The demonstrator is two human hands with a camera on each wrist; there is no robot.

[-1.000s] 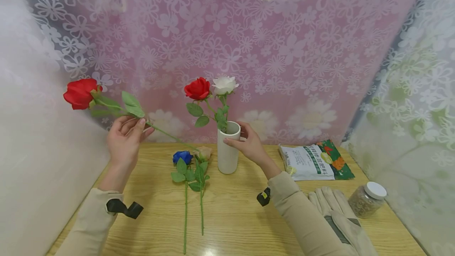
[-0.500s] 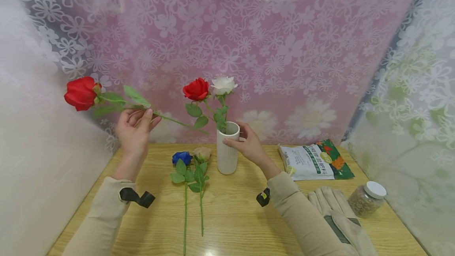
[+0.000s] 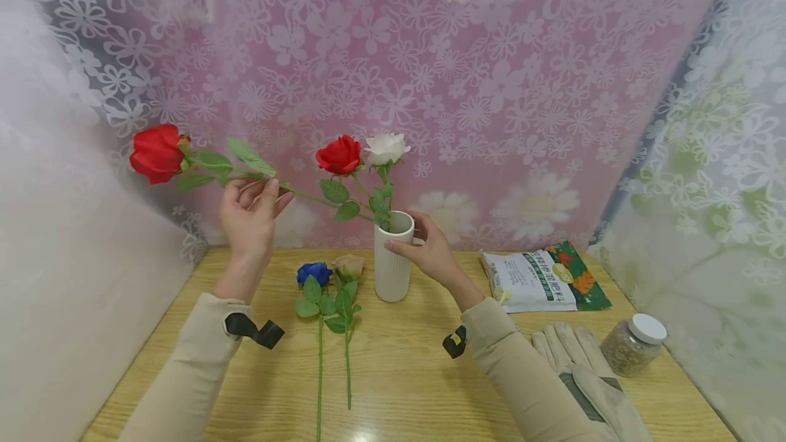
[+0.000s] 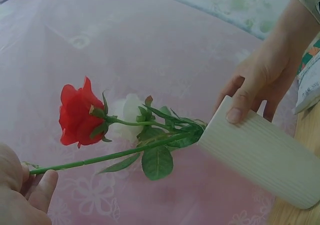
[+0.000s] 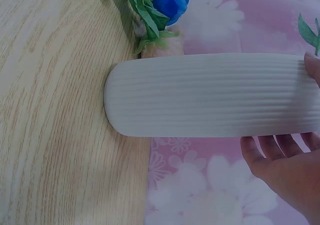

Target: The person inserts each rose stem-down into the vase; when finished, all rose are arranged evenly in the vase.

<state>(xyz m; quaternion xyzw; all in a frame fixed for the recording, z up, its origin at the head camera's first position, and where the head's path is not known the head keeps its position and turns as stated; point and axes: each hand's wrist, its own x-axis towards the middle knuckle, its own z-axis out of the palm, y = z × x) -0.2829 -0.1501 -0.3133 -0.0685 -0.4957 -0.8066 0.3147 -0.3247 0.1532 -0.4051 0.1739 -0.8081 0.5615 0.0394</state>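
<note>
My left hand (image 3: 248, 213) pinches the green stem of a red rose (image 3: 158, 154), held in the air with its bloom out to the left. The stem slants toward the mouth of a ribbed white vase (image 3: 391, 271), and its lower end overlaps the leaves at the rim. Another red rose (image 3: 340, 155) and a white rose (image 3: 387, 149) stand in the vase, leaning left. My right hand (image 3: 428, 247) grips the vase near its top, thumb in front and fingers behind. In the right wrist view the vase (image 5: 210, 97) stands on the table.
A blue rose (image 3: 314, 273) and a beige rose (image 3: 348, 266) lie on the wooden table (image 3: 405, 387), stems toward me. At the right are a fertilizer bag (image 3: 546, 278), work gloves (image 3: 583, 374) and a white-lidded jar (image 3: 635, 345). A floral curtain (image 3: 467, 101) hangs behind.
My left hand has moved right and slightly up with the red rose, bringing its stem end to the vase mouth. The right hand and vase have stayed in place.
</note>
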